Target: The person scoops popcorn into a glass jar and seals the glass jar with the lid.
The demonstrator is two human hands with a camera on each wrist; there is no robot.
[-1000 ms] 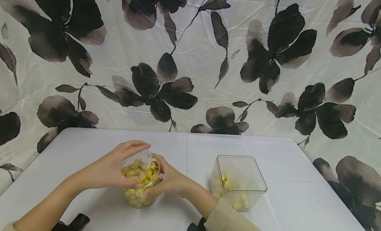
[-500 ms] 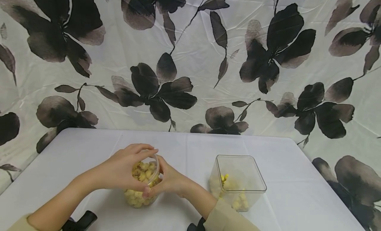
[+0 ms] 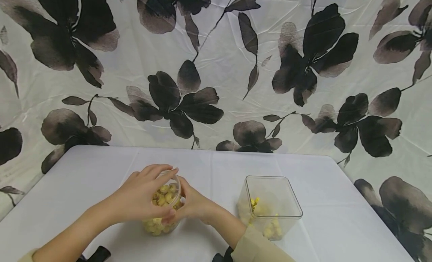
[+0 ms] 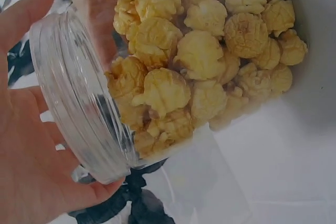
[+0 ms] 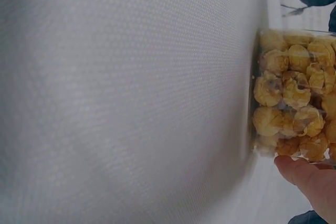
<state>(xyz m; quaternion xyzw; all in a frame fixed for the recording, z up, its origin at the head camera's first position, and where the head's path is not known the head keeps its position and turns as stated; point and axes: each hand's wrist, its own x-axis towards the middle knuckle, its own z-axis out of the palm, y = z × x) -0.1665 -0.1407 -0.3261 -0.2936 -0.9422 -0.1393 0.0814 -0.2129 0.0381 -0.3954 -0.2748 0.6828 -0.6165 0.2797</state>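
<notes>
A clear round plastic jar (image 3: 158, 227) full of yellow popcorn (image 4: 205, 56) stands on the white table, left of the middle in the head view. On its mouth sits a clear ridged lid (image 4: 73, 98). My left hand (image 3: 138, 198) spans that lid from above, thumb on the near side and fingers on the far rim. Lower down, my right hand (image 3: 194, 204) grips the jar's side near its neck. In the right wrist view a fingertip (image 5: 296, 169) lies against the jar wall. Much of the jar is hidden behind my left hand.
A clear square container (image 3: 273, 202) with a little popcorn at its bottom stands to the right of the jar, close to my right sleeve (image 3: 260, 247). Behind the white table (image 3: 337, 202) hangs a floral cloth (image 3: 216, 67).
My left hand has moved right and brought the lid from a tilt over the popcorn onto the jar's mouth, then shifted slightly around it. The right hand and jar have stayed in place.
</notes>
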